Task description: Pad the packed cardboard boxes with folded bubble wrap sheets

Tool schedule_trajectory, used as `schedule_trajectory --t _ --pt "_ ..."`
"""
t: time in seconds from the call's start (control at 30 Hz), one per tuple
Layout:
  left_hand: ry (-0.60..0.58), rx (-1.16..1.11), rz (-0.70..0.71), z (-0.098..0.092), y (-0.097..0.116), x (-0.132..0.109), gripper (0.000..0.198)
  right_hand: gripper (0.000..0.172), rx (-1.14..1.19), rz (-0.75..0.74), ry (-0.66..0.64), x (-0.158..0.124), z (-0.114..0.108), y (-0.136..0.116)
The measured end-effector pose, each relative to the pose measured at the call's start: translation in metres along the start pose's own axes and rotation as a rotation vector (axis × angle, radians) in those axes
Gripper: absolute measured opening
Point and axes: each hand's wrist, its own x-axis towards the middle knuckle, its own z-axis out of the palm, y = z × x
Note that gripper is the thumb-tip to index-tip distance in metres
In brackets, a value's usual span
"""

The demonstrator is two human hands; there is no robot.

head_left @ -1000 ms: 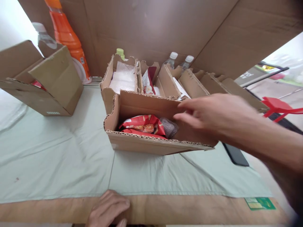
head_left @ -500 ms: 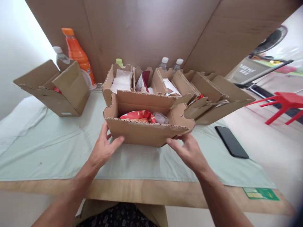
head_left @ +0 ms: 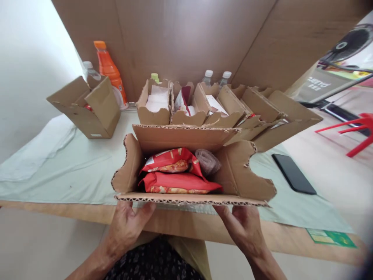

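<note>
At a cloth-covered table (head_left: 90,171), left hand (head_left: 127,225) and right hand (head_left: 244,226) grip an open carton (head_left: 247,171) of red packets (head_left: 177,182), seemingly a carrying step; the next move needs steadiness.

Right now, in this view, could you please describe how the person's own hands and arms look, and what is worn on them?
The left hand and right hand are without gloves. No sleeve, watch or bracelet shows on either visible forearm. Parts of both hands are hidden, so I cannot exclude a ring.
</note>
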Motion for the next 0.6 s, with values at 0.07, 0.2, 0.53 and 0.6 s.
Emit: schedule_trajectory --t 0.07,0.2,0.53,0.6 --pt "0.074 -0.001 0.018 -0.006 0.003 -0.001 0.046 0.058 0.025 0.000 0.003 0.008 0.013 -0.003" --pt "0.178 -0.004 0.010 -0.027 -0.004 -0.011 0.065 0.048 0.092 -0.052 -0.033 0.033 0.048 -0.022" --pt "0.402 -0.025 0.032 -0.064 -0.037 -0.034 0.093 0.069 0.331 -0.198 -0.274 0.149 0.180 -0.068" --pt "0.400 -0.008 0.032 -0.054 -0.043 -0.039 0.093 0.070 0.316 -0.187 -0.251 0.163 0.200 -0.072"
